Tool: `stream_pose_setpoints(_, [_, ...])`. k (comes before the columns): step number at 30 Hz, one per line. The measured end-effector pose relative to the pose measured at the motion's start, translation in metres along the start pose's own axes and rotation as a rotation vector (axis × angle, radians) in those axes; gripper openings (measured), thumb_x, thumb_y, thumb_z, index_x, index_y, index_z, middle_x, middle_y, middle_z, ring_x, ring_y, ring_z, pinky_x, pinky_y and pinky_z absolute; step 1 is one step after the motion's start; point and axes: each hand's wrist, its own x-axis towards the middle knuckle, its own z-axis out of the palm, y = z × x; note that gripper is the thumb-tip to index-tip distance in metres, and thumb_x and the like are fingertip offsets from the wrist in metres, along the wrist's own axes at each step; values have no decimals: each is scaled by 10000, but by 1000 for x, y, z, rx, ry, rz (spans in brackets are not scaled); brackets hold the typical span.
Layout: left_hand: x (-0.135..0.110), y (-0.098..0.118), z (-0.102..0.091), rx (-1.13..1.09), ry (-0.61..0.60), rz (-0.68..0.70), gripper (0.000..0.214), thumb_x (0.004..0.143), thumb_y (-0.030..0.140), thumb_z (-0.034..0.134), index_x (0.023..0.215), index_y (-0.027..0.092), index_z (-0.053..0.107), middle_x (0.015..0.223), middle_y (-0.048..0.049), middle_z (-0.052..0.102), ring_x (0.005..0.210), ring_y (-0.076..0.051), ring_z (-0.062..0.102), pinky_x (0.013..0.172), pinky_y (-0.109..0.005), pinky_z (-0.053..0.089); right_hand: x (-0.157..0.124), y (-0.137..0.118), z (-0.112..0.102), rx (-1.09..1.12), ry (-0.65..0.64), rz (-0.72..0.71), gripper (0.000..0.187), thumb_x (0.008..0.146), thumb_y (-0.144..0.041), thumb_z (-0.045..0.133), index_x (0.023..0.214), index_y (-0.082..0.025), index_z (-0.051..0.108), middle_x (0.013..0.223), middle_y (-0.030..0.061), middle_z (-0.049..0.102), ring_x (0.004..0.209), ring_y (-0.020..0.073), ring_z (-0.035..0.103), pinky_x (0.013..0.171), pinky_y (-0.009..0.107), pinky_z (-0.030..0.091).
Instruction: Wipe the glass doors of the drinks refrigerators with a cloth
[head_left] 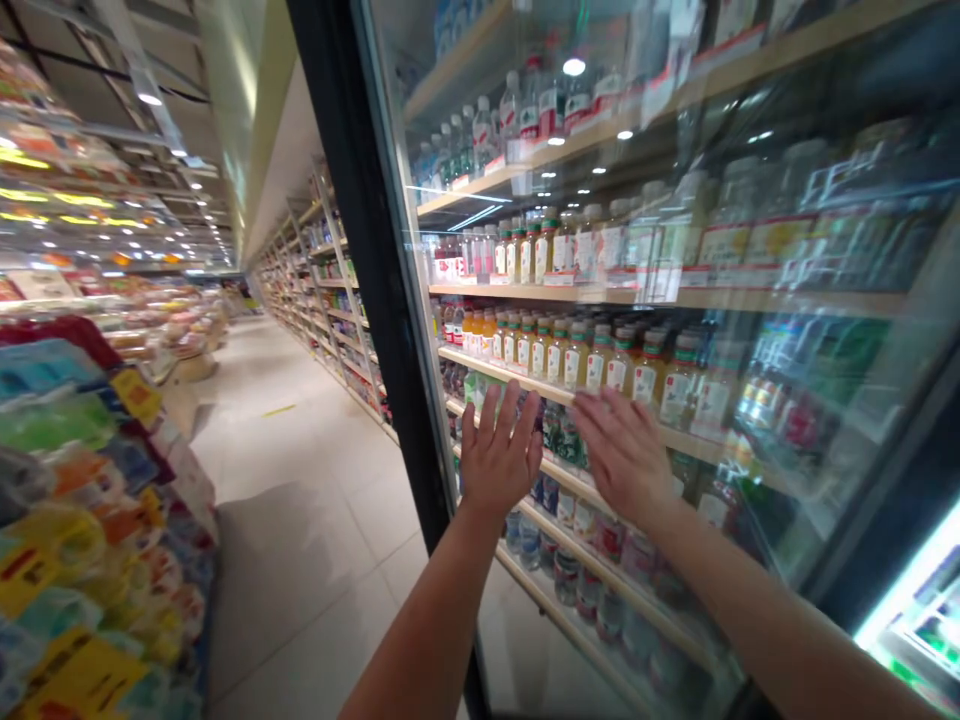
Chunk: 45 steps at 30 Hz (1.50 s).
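My left hand (499, 455) is open, its fingers spread and its palm flat against the glass door (675, 130) of a drinks fridge. My right hand (622, 450) is open too, laid flat on the same glass just to the right of the left hand. Both hands hold nothing. Behind the glass, wooden shelves carry rows of bottles with yellow and orange drinks (570, 355) at hand height and clear water bottles (525, 105) higher up. The door's black frame (375, 260) runs down just left of my left hand.
A tiled aisle (300, 480) stretches away on the left, lined with more shelving (322, 290) along the right wall. A display of colourful packaged goods (90, 520) stands close at the left. A lit fridge edge (911, 600) shows at the lower right.
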Motion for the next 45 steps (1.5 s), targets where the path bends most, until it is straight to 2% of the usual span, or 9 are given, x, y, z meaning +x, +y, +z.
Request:
stream_pose_setpoints(5, [-2,-2,2,16,4,13,525,946,272,572,1454,151,520,1502,-143,517,1536,-277,236,1264,-481,162,17,60,-17,-105,326,233,580,946,-141,466,1521,-213,428,1490,131,536,1474,300,393,1172,549,386])
stream_pose_setpoints(9, [13,0,-8,-29,37,-88,494,953,276,558,1440,197,541,1456,-134,564,1428,-299,419,1206,-470,271,21,59,-11,-174,206,117,638,949,-135,436,1572,-226,330,1479,116,555,1496,263,361,1208,520,336])
stream_pose_setpoints(13, [61,13,-17,-114,93,-316,529,993,337,451,1490,158,472,1518,-176,474,1433,-325,392,1188,-509,268,22,51,-6,-167,213,106,642,946,-115,439,1571,-209,330,1468,111,568,1510,229,336,1227,475,318])
stream_pose_setpoints(21, [120,53,8,-206,-108,-136,614,1017,349,458,1597,308,261,1689,-54,141,1561,-339,-29,1207,-659,-97,19,64,-18,-123,63,95,587,955,-152,429,1536,-228,404,1529,67,509,1530,199,290,1261,436,273])
stream_pose_setpoints(25, [117,52,11,-161,-127,-134,634,1028,365,435,1612,307,193,1696,-38,84,1559,-317,-76,1220,-652,-86,41,117,-48,-104,-45,6,575,968,-182,412,1534,-281,393,1555,29,477,1519,203,314,1263,493,256])
stream_pose_setpoints(29, [114,52,15,-187,-133,-157,616,1030,371,424,1607,316,214,1701,-13,84,1562,-305,-75,1233,-614,-115,68,185,-70,-161,207,293,529,999,-271,343,1525,-251,398,1592,77,404,1545,273,240,1243,585,252])
stream_pose_setpoints(33, [123,46,15,-206,-64,-174,535,1015,425,460,1531,297,403,1653,-33,285,1544,-346,139,1233,-645,8,74,203,-70,-167,279,334,520,1018,-306,288,1522,-238,392,1574,91,411,1531,280,269,1241,590,256])
stream_pose_setpoints(38, [191,22,-1,-110,41,-76,503,991,419,515,1459,236,505,1464,-81,516,1363,-315,428,1157,-622,277,70,192,-66,-190,298,309,512,1015,-288,278,1507,-239,410,1525,91,470,1492,278,349,1219,586,300])
stream_pose_setpoints(45, [260,26,3,-53,-78,-34,644,1033,370,463,1599,235,187,1699,-47,77,1546,-361,18,1201,-665,0,70,191,-71,-221,251,323,518,1010,-284,312,1521,-238,381,1556,80,420,1512,266,309,1237,566,293])
